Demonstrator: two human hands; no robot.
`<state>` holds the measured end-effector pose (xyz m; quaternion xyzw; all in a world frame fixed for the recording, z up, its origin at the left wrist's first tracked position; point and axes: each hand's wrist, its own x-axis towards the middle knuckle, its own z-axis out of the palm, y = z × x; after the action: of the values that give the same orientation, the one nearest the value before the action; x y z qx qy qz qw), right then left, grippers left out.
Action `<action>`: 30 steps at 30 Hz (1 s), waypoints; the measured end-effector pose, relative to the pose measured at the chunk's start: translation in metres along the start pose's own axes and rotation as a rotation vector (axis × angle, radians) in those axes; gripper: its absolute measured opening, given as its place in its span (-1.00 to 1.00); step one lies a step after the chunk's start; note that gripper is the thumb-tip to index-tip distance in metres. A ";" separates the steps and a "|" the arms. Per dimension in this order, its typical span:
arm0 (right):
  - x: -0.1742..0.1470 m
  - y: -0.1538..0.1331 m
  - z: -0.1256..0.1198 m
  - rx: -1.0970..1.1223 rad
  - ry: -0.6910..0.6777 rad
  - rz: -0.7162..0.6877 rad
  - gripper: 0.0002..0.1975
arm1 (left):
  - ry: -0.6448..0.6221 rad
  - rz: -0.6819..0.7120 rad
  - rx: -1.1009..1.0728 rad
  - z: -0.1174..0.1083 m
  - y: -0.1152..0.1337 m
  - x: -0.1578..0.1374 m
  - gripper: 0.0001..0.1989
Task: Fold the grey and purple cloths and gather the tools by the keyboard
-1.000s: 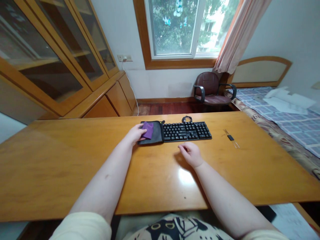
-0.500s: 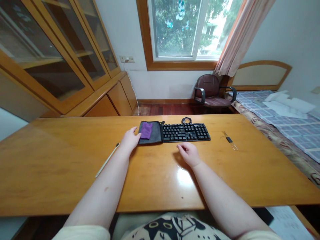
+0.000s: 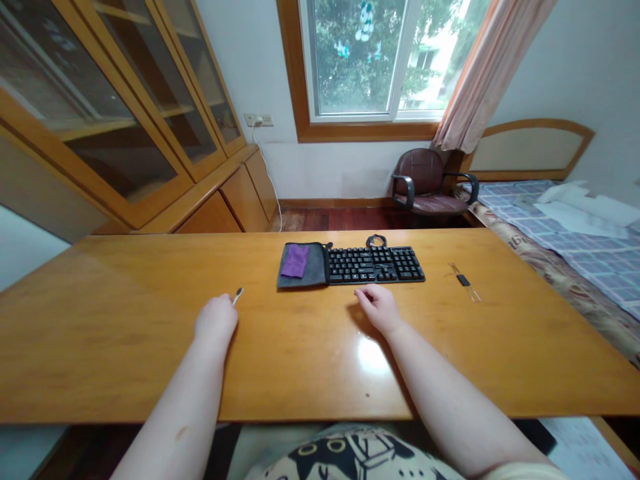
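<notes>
Fingers (image 3: 227, 313) of left hand (image 3: 216, 323) on brush (image 3: 237, 295) | tip points up-right toward keyboard (image 3: 375, 264)

Black keyboard (image 3: 375, 264), purple cloth (image 3: 295, 261) on grey pouch (image 3: 314, 269), chair (image 3: 425, 183).

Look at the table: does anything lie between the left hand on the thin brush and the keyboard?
Yes. The grey cloth with the purple cloth on it lies against the keyboard on its left end, between it and the left hand over the brush.
</notes>
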<state>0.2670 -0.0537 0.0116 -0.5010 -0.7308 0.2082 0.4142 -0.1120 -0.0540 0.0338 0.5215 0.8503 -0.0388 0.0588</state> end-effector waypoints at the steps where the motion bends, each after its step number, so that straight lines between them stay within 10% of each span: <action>1: 0.000 0.000 0.000 0.000 0.001 0.001 -0.71 | -0.015 -0.010 -0.018 -0.002 0.001 0.002 -0.71; 11: 0.002 0.000 0.001 -0.004 -0.014 0.001 -0.74 | 0.134 0.165 -0.549 -0.050 0.081 0.004 -0.78; 19: 0.002 0.001 0.002 -0.009 -0.002 -0.021 -0.74 | 0.195 0.273 -0.549 -0.054 0.159 0.041 -0.78; 30: 0.002 0.003 0.006 -0.003 0.004 -0.053 -0.74 | 0.239 0.183 -0.465 -0.031 0.148 0.062 -0.69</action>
<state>0.2633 -0.0499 0.0069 -0.4825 -0.7434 0.1949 0.4202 -0.0100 0.0718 0.0556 0.5695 0.7867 0.2246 0.0794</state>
